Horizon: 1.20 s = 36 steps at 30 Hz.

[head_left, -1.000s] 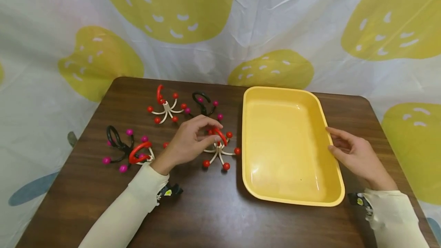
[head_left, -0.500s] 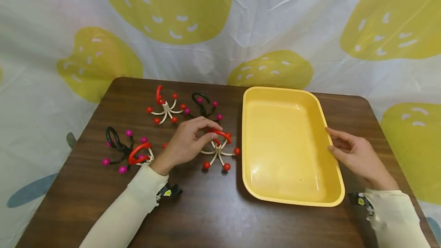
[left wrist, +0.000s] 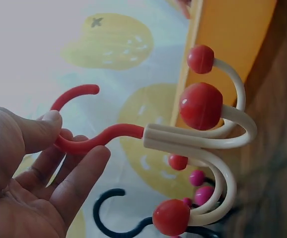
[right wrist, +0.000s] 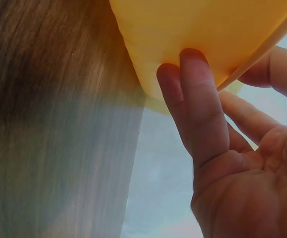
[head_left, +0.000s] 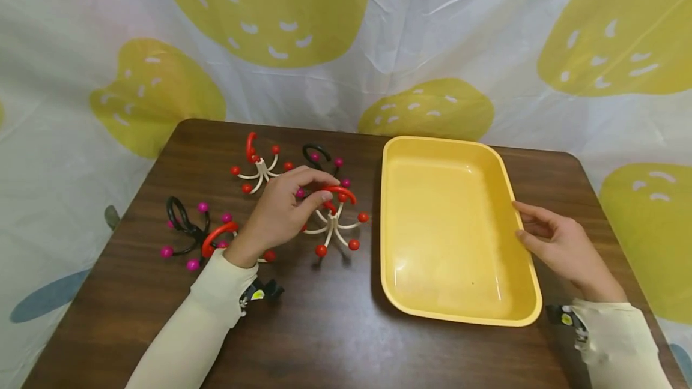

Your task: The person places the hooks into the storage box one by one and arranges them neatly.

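Observation:
My left hand (head_left: 281, 209) pinches the red hook of a hanger whose cream curved arms (head_left: 334, 225) end in red balls. That hanger hangs hook-up, left of the yellow basin (head_left: 449, 227), and seems just above the table. In the left wrist view, thumb and fingers hold the red hook (left wrist: 79, 147), with the cream arms (left wrist: 228, 171) spreading away from the hand. My right hand (head_left: 562, 251) holds the basin's right rim. Seen from the right wrist, fingertips (right wrist: 195, 64) press the yellow outer wall while another part of the hand reaches the rim.
Behind the left hand are another red-and-cream hanger (head_left: 262, 170) and a black one (head_left: 316, 152) with magenta balls. A second black hanger (head_left: 189, 230) lies at left, beside a red-hooked one (head_left: 218, 236) partly hidden by the left arm. A patterned curtain (head_left: 324, 101) stands behind the brown table (head_left: 346, 341).
My left hand has taken hold of the red hook and moved up and slightly left, with the hanger lifting along. The right hand and basin have stayed put.

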{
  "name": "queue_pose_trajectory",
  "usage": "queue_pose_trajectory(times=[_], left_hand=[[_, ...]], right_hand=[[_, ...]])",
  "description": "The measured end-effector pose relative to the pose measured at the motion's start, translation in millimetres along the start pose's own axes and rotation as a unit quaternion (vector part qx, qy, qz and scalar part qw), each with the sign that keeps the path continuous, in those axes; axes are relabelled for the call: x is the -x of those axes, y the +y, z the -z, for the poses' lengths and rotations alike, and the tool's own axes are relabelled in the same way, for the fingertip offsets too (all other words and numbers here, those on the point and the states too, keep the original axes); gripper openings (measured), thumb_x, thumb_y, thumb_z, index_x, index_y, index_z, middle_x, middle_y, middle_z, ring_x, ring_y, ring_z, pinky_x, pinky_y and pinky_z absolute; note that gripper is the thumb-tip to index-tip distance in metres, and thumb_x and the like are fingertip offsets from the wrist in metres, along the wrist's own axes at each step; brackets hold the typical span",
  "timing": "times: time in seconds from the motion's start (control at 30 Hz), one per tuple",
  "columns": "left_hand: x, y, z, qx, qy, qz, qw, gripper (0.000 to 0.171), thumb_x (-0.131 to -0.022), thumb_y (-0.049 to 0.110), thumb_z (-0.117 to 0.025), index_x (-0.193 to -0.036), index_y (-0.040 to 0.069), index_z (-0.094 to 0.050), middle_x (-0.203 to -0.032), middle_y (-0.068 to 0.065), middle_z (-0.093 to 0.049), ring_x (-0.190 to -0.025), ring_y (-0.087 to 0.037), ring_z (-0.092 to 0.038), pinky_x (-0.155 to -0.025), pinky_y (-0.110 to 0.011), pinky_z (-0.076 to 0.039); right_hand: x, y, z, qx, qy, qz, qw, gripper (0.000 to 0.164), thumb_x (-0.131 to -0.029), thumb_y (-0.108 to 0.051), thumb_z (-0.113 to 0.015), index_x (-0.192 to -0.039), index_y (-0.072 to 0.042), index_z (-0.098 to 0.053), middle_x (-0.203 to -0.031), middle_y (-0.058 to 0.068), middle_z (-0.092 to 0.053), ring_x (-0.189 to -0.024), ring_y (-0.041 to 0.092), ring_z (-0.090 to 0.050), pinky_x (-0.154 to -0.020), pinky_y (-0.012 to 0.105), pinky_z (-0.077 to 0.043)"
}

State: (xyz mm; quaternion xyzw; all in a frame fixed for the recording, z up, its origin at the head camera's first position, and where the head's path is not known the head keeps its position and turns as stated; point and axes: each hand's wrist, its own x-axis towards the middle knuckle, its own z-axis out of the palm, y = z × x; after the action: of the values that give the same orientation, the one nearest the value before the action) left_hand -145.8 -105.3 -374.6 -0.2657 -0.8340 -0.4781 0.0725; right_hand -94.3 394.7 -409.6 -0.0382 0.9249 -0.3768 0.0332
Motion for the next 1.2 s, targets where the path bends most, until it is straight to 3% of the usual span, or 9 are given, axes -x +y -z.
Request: queue_pose_trajectory(times=[0.1,0.33,0.4,0.57,0.7,0.93,1.2], left_hand=[[-3.1,4.2,3.7,0.002,0.011,0.006,0.9999,0.020,-0.099,0.013,-0.075,-0.118,0.015,-0.078,-0.113,0.002,-0.077,-0.108,-0.016,-0.070,-0.094,-0.039,-0.055],[-13.4,14.9,7.1,0.013,0.032,0.000,0.9994,0.019,-0.100,0.014,-0.075,-0.119,0.015,-0.077,-0.114,0.001,-0.075,-0.093,-0.015,-0.069,-0.073,-0.027,-0.056],[-17.7,19.0,6.2,0.023,0.031,0.001,0.9992,0.019,-0.100,0.015,-0.075,-0.119,0.014,-0.077,-0.112,0.002,-0.075,-0.091,-0.014,-0.070,-0.072,-0.025,-0.057],[-29.5,29.8,2.6,0.036,0.036,-0.009,0.9987,0.019,-0.099,0.016,-0.077,-0.118,0.014,-0.078,-0.105,0.003,-0.075,-0.083,-0.013,-0.067,-0.071,-0.025,-0.054],[-41.0,36.9,-1.1,0.034,0.041,-0.029,0.9982,0.020,-0.098,0.019,-0.078,-0.117,0.014,-0.078,-0.104,0.002,-0.075,-0.083,-0.014,-0.066,-0.073,-0.026,-0.053],[-61.5,44.2,-11.6,0.057,0.033,-0.041,0.9970,0.021,-0.098,0.017,-0.078,-0.118,0.012,-0.078,-0.106,-0.002,-0.077,-0.085,-0.012,-0.069,-0.077,-0.030,-0.055],[-83.4,49.4,-24.9,0.080,0.012,-0.036,0.9961,0.021,-0.100,0.017,-0.075,-0.120,0.014,-0.077,-0.102,0.002,-0.077,-0.085,-0.009,-0.069,-0.078,-0.027,-0.055]], right_hand=[[1,0,0,-0.001,0.000,0.003,1.000,0.058,-0.102,-0.013,-0.069,-0.156,-0.003,-0.050,-0.130,0.025,-0.066,-0.099,-0.013,-0.065,-0.075,0.013,-0.059],[-1,-3,-3,-0.032,-0.007,0.007,0.999,0.057,-0.101,-0.009,-0.071,-0.155,-0.002,-0.051,-0.122,-0.003,-0.067,-0.098,-0.011,-0.067,-0.069,0.025,-0.063],[-1,-5,-3,-0.038,-0.011,0.007,0.999,0.057,-0.102,-0.008,-0.069,-0.155,-0.002,-0.051,-0.124,-0.001,-0.066,-0.098,-0.009,-0.068,-0.068,0.029,-0.064],[0,-7,-4,-0.032,-0.014,0.002,0.999,0.056,-0.103,-0.011,-0.067,-0.156,-0.004,-0.050,-0.131,0.019,-0.063,-0.098,-0.010,-0.067,-0.067,0.029,-0.064],[0,-8,-4,-0.027,-0.014,0.002,1.000,0.057,-0.103,-0.012,-0.068,-0.156,-0.003,-0.050,-0.132,0.024,-0.063,-0.099,-0.012,-0.066,-0.068,0.028,-0.064],[-1,-6,-5,-0.026,-0.018,0.003,0.999,0.057,-0.103,-0.011,-0.067,-0.157,-0.002,-0.048,-0.133,0.027,-0.063,-0.098,-0.012,-0.066,-0.068,0.027,-0.064],[-1,-6,-7,-0.037,-0.017,0.005,0.999,0.057,-0.104,-0.008,-0.066,-0.157,-0.002,-0.047,-0.128,0.023,-0.063,-0.097,-0.009,-0.067,-0.066,0.031,-0.064]])
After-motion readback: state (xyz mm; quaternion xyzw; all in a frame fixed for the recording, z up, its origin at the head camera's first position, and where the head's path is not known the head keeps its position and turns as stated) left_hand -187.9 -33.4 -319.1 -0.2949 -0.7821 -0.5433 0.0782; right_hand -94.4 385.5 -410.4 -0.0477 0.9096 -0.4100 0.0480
